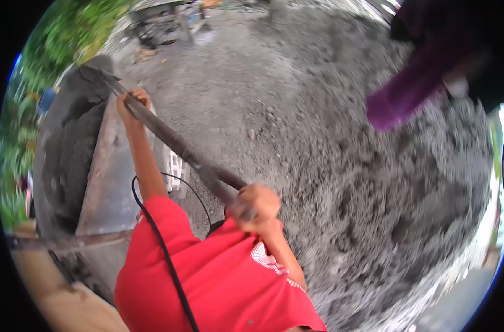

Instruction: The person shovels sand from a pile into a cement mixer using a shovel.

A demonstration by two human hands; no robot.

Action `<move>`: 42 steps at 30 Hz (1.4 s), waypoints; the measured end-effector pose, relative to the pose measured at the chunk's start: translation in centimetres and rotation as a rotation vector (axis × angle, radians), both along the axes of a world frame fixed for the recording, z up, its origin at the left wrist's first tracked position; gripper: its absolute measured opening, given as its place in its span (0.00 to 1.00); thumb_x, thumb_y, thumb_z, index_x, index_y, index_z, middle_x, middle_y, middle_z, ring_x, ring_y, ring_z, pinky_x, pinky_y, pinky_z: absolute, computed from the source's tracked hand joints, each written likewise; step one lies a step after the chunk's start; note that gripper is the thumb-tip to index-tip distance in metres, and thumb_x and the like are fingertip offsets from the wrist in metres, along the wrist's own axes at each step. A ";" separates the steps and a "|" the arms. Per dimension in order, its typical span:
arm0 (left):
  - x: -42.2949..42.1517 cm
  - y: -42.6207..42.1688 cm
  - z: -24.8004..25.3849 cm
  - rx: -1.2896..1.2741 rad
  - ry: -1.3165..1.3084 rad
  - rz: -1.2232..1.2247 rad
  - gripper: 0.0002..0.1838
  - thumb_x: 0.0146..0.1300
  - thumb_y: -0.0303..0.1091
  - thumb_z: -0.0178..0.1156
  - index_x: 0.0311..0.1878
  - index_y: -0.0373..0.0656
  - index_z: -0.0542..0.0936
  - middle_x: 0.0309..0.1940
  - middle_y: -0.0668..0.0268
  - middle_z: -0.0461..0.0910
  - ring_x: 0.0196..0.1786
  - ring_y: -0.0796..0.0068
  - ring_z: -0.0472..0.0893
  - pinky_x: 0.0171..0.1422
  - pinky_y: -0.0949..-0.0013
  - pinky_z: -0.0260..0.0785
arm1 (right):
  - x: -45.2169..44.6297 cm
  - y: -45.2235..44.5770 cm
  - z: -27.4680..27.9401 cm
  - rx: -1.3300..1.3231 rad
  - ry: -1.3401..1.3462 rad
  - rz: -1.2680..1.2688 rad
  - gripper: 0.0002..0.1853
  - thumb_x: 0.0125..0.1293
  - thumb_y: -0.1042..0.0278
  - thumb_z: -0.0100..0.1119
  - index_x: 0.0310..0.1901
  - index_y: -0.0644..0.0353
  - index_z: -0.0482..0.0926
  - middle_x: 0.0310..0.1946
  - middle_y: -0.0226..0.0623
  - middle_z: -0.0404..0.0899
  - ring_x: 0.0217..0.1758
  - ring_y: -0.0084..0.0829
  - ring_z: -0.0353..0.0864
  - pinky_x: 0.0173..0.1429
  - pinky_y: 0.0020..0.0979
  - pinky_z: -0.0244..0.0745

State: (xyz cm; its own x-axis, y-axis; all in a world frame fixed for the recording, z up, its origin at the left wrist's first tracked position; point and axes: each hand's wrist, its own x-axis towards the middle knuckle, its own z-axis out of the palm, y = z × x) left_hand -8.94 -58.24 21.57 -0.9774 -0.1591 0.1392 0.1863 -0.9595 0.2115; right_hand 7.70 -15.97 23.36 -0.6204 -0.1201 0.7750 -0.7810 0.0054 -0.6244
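Head view: my L fingers (134,100) were wrapped round the shovel (169,135) nr its blade, R fingers (256,203) closed on the grip. Blade was by the grey bin's (109,182) far end; couldn't tell if touching. Poss. snags: black cable (162,238) looped nr the shaft might've caught; bin edge might've jarred the blade. Another person's purple clothing (398,102) was over the gravel (373,210), limiting swing that side.

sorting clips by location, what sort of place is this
Likely an outdoor work yard, perhaps a building site: loose, grey, gravelly material spreads widely, there is a long-handled shovel, and greenery shows along the left side.
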 end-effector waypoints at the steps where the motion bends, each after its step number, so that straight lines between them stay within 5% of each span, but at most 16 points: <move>1: 2.2 -1.4 -0.8 -0.013 -0.016 0.099 0.15 0.47 0.38 0.61 0.32 0.40 0.69 0.29 0.67 0.68 0.31 0.74 0.70 0.39 0.68 0.65 | -0.7 -0.7 0.2 0.106 0.064 0.062 0.15 0.29 0.72 0.63 0.25 0.58 0.73 0.24 0.34 0.74 0.24 0.36 0.74 0.29 0.34 0.70; 5: 6.9 -1.6 -4.2 -0.040 0.009 0.235 0.16 0.48 0.41 0.62 0.33 0.42 0.72 0.30 0.68 0.69 0.33 0.72 0.71 0.44 0.64 0.64 | -1.7 -0.9 -1.4 0.369 0.117 0.200 0.15 0.29 0.68 0.63 0.25 0.57 0.73 0.26 0.33 0.73 0.27 0.35 0.73 0.33 0.35 0.69; 10: 4.0 0.3 -3.5 -0.135 -0.060 0.363 0.16 0.47 0.44 0.63 0.31 0.42 0.73 0.29 0.67 0.70 0.34 0.70 0.71 0.44 0.63 0.62 | -2.0 -0.2 -3.5 0.292 -0.240 0.145 0.11 0.36 0.73 0.63 0.24 0.58 0.72 0.22 0.35 0.72 0.24 0.34 0.73 0.29 0.31 0.67; 13: -0.3 0.2 -5.8 -0.049 0.257 -0.022 0.13 0.50 0.42 0.60 0.28 0.42 0.73 0.30 0.65 0.71 0.37 0.68 0.72 0.49 0.62 0.61 | -1.7 1.0 -6.4 0.243 -0.706 -0.040 0.07 0.44 0.77 0.61 0.25 0.61 0.72 0.18 0.36 0.71 0.21 0.27 0.72 0.25 0.28 0.65; 15: -2.8 0.7 -10.0 -0.188 0.103 -0.029 0.14 0.51 0.43 0.58 0.26 0.42 0.72 0.29 0.63 0.71 0.41 0.64 0.72 0.51 0.59 0.61 | -1.2 2.4 -5.9 -0.332 -1.192 -0.009 0.07 0.45 0.77 0.60 0.27 0.62 0.72 0.17 0.35 0.72 0.20 0.22 0.71 0.24 0.27 0.66; 16: -3.6 2.1 -12.1 -0.290 -0.138 0.043 0.13 0.52 0.43 0.56 0.26 0.42 0.71 0.27 0.62 0.71 0.38 0.62 0.72 0.51 0.57 0.62 | -0.7 3.7 -6.8 -0.402 -1.191 -0.069 0.07 0.45 0.78 0.59 0.28 0.62 0.72 0.18 0.34 0.73 0.19 0.22 0.71 0.23 0.26 0.66; 17: -4.3 4.2 -13.9 -0.377 -0.056 -0.149 0.12 0.51 0.42 0.53 0.25 0.42 0.69 0.27 0.61 0.71 0.36 0.62 0.71 0.49 0.56 0.64 | -0.2 5.2 -7.8 -0.483 -1.177 -0.129 0.07 0.45 0.78 0.59 0.28 0.63 0.72 0.18 0.34 0.73 0.18 0.22 0.71 0.22 0.26 0.67; 19: -4.7 11.3 -18.1 -0.548 -0.527 0.075 0.13 0.49 0.42 0.49 0.21 0.43 0.66 0.25 0.59 0.69 0.28 0.64 0.71 0.37 0.59 0.70 | 2.2 7.8 -9.9 -0.544 -1.241 -0.287 0.10 0.46 0.75 0.59 0.33 0.66 0.73 0.20 0.37 0.73 0.23 0.26 0.74 0.30 0.27 0.70; 21: -2.1 20.1 -21.2 -0.561 -0.830 -0.100 0.11 0.46 0.40 0.48 0.25 0.41 0.66 0.24 0.60 0.68 0.23 0.66 0.72 0.30 0.61 0.70 | 6.0 11.0 -13.9 -0.186 -1.136 -0.866 0.16 0.45 0.66 0.60 0.35 0.66 0.74 0.25 0.37 0.75 0.28 0.28 0.72 0.34 0.29 0.68; 23: -0.3 26.4 -28.8 -0.631 -0.841 -0.257 0.11 0.44 0.41 0.49 0.25 0.45 0.64 0.23 0.61 0.68 0.24 0.67 0.72 0.28 0.63 0.68 | 10.8 15.0 -11.5 -0.223 -1.394 -0.940 0.18 0.45 0.62 0.61 0.37 0.65 0.75 0.28 0.40 0.76 0.32 0.30 0.73 0.39 0.33 0.69; 24: 0.2 28.0 -25.9 -0.676 -0.838 -0.401 0.12 0.42 0.42 0.49 0.25 0.46 0.63 0.21 0.62 0.67 0.24 0.66 0.72 0.28 0.63 0.67 | 11.1 14.7 -12.2 -0.207 -1.364 -1.018 0.22 0.44 0.59 0.62 0.39 0.64 0.74 0.31 0.48 0.78 0.37 0.39 0.78 0.43 0.37 0.72; 26: 4.7 35.3 -29.9 -0.761 -0.954 -0.482 0.12 0.42 0.44 0.50 0.23 0.47 0.64 0.20 0.62 0.68 0.23 0.66 0.72 0.30 0.62 0.68 | 15.7 17.7 -9.0 -0.128 -1.414 -1.218 0.26 0.46 0.59 0.61 0.48 0.61 0.69 0.35 0.50 0.77 0.37 0.44 0.77 0.45 0.39 0.71; 28: 8.8 41.3 -35.0 -0.775 -0.952 -0.728 0.12 0.42 0.44 0.52 0.23 0.47 0.66 0.20 0.65 0.68 0.25 0.65 0.72 0.32 0.63 0.68 | 21.0 19.0 -7.3 -0.032 -1.185 -1.433 0.26 0.49 0.63 0.58 0.51 0.60 0.68 0.42 0.45 0.75 0.44 0.41 0.75 0.50 0.37 0.69; 31: 15.7 49.9 -33.4 -0.820 -1.171 -1.071 0.13 0.41 0.44 0.54 0.22 0.48 0.64 0.20 0.66 0.67 0.23 0.66 0.70 0.30 0.61 0.66 | 25.2 16.9 -1.2 0.078 -0.988 -1.657 0.14 0.49 0.71 0.54 0.40 0.63 0.74 0.35 0.42 0.75 0.40 0.39 0.75 0.48 0.36 0.68; 35: 19.8 56.2 -34.2 -0.911 -1.017 -1.558 0.14 0.40 0.44 0.55 0.23 0.46 0.65 0.20 0.66 0.68 0.23 0.66 0.70 0.30 0.62 0.66 | 26.8 10.7 4.3 0.096 -0.861 -1.726 0.05 0.47 0.72 0.54 0.27 0.62 0.75 0.22 0.36 0.74 0.29 0.38 0.75 0.41 0.34 0.67; 42: 25.0 62.5 -27.5 -0.998 -0.888 -1.806 0.15 0.44 0.45 0.54 0.26 0.42 0.69 0.21 0.61 0.72 0.24 0.62 0.72 0.30 0.59 0.67 | 27.7 7.2 9.4 0.589 -0.707 -1.711 0.20 0.58 0.52 0.44 0.20 0.58 0.76 0.17 0.33 0.74 0.22 0.34 0.75 0.37 0.35 0.68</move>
